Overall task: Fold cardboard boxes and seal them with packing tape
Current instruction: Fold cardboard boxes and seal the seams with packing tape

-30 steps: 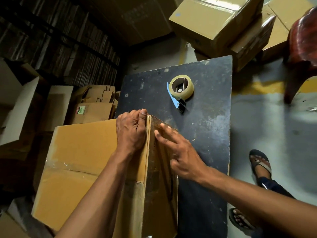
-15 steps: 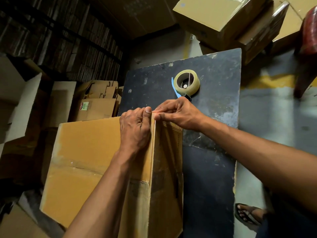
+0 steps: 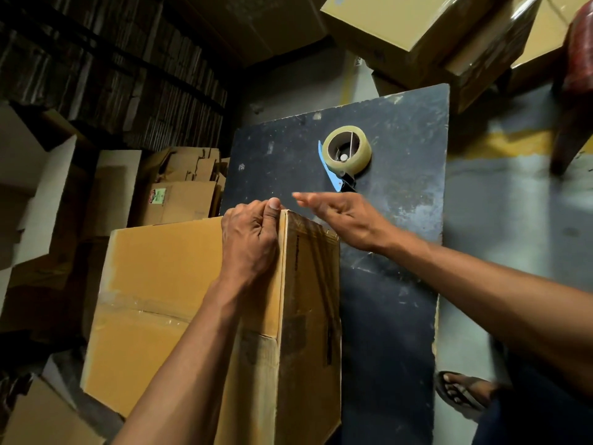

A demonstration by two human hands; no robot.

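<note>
Pressing box [image 3: 167,284], sticker [image 3: 158,196] unreadable.

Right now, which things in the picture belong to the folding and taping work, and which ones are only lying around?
Part of the job:
- cardboard box, its top edge gripped by the left hand
- right hand, open above the box corner
- tape dispenser on the dark table

Just lying about:
- flattened cartons
- stacked boxes
- red stool

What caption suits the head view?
Left hand presses box corner; right hand open near tape dispenser.
</note>
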